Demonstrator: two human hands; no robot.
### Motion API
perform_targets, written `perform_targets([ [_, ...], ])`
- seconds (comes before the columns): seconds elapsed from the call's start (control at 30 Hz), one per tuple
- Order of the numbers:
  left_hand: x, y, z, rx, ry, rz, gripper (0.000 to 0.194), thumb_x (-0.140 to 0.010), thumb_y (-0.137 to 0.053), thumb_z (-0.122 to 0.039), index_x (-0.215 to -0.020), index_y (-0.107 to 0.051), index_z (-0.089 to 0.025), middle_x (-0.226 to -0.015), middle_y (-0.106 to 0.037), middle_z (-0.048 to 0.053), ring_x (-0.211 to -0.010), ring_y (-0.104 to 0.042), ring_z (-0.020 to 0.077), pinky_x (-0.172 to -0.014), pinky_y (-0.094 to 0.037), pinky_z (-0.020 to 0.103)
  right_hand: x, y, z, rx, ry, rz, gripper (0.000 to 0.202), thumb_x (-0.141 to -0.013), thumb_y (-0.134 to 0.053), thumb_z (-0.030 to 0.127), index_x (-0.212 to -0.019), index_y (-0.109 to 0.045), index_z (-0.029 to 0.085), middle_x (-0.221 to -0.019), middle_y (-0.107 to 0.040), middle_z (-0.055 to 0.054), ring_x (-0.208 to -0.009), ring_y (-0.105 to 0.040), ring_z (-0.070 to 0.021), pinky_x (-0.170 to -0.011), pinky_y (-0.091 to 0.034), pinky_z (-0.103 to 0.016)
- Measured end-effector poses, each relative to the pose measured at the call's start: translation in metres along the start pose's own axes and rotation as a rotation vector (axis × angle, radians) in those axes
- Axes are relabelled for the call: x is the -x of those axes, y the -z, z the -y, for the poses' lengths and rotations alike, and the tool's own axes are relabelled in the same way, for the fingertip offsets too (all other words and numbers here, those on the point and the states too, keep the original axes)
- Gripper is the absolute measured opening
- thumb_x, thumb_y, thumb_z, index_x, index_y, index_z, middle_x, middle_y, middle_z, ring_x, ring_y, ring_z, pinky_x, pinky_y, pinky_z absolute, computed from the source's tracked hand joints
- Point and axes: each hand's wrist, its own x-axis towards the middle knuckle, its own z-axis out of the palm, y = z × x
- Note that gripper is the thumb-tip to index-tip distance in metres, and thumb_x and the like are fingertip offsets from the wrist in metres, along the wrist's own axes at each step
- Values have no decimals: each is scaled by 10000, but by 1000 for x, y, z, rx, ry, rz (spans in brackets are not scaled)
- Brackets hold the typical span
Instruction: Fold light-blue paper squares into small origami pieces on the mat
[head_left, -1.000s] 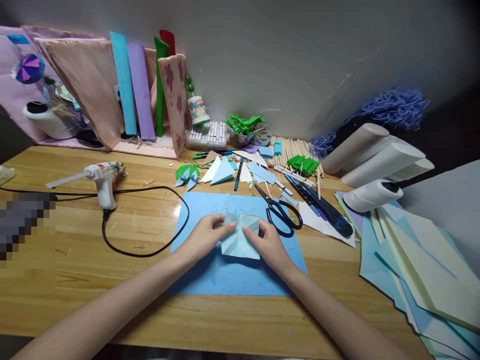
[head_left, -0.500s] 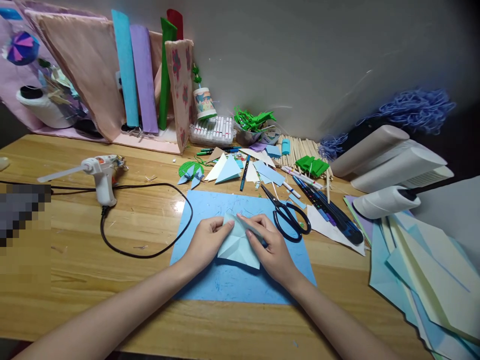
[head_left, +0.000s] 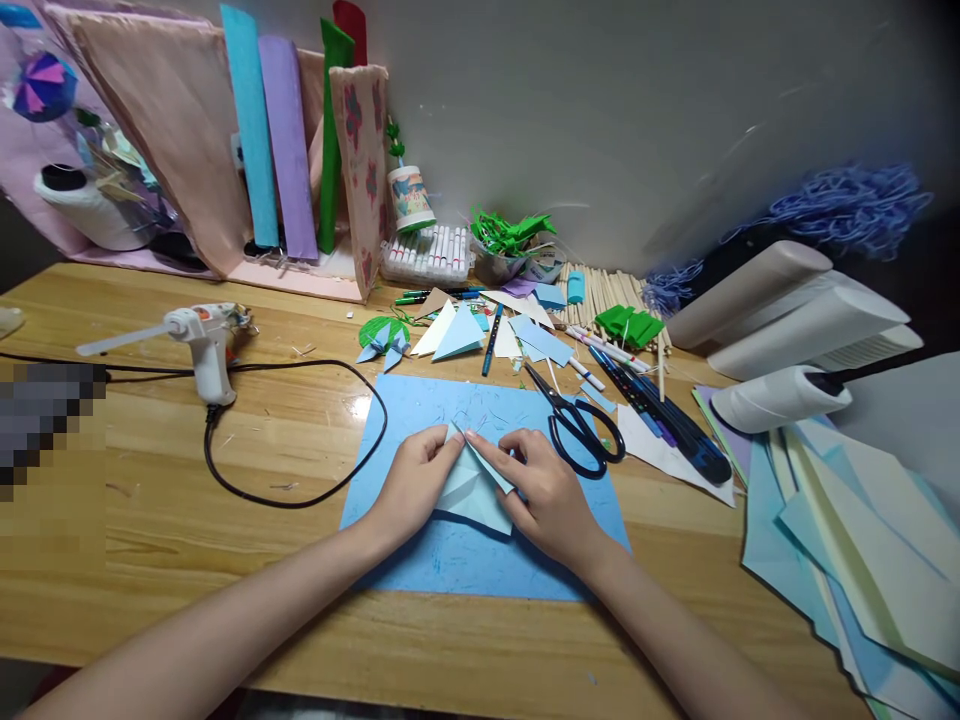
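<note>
A creased pale blue paper [head_left: 476,500] is held just above a larger blue sheet [head_left: 480,575] on the wooden table. My left hand [head_left: 412,480] pinches its left edge, thumb on top. On the right side, my right hand [head_left: 551,490] grips the paper with its index finger stretched along a raised fold that points up towards the top corner. Both hands' fingertips nearly meet at that corner. Black-handled scissors [head_left: 581,425] lie on the blue sheet's upper right edge, beside my right hand.
A glue gun [head_left: 210,350] with a looping black cable [head_left: 300,503] stands at left. Paper scraps [head_left: 459,332], pens [head_left: 652,410] and a marker box [head_left: 427,255] lie behind. Large folded papers [head_left: 862,530] and white rolls [head_left: 780,398] are at right.
The paper's right side is folded further inward and its top has narrowed to a point. My right index finger has moved up and left along the fold. The view has shifted slightly.
</note>
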Motion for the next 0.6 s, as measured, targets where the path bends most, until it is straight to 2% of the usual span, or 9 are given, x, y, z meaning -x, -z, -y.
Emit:
perform_targets([
  [0.13,1,-1,0,-26,-37,-6,342,-814,-413,-422,-580,-344,-183,-575,-290,-50,-543,-286,99,-494,-248,221,0,1,1,5,4,10,621,-743,-454,91,-1333,-351,259,-914,-495,-75,-811,-449,-219,-702,-429,-359],
  [0.3,2,0,3,-38,-64,26,363,-805,-439,-433,-564,-356,-175,-566,-273,-49,-538,-276,94,-492,-243,217,0,-2,3,-198,-58,-75,484,-862,-387,150,-1327,-348,276,-867,-504,-54,-814,-474,-188,-719,-430,-330],
  [0.4,2,1,2,33,-48,54,312,-799,-461,-420,-625,-455,-161,-583,-351,-43,-546,-326,95,-506,-280,210,1,-4,2,-291,-77,-87,446,-882,-363,154,-1313,-372,272,-789,-505,-36,-758,-473,-177,-689,-423,-316],
  [0.5,2,1,1,98,-25,72,289,-799,-467,-414,-700,-519,-147,-614,-417,-34,-556,-365,95,-514,-306,204,2,-4,-1,-306,-62,-81,433,-886,-359,152,-1306,-385,253,-759,-520,-31,-724,-463,-172,-677,-414,-314],
  [0.6,2,1,2,77,-17,47,306,-792,-474,-422,-661,-505,-148,-589,-397,-43,-535,-349,88,-492,-290,201,3,-5,-3,-251,-28,-79,456,-880,-359,146,-1330,-345,219,-769,-524,-41,-726,-456,-177,-682,-416,-323],
])
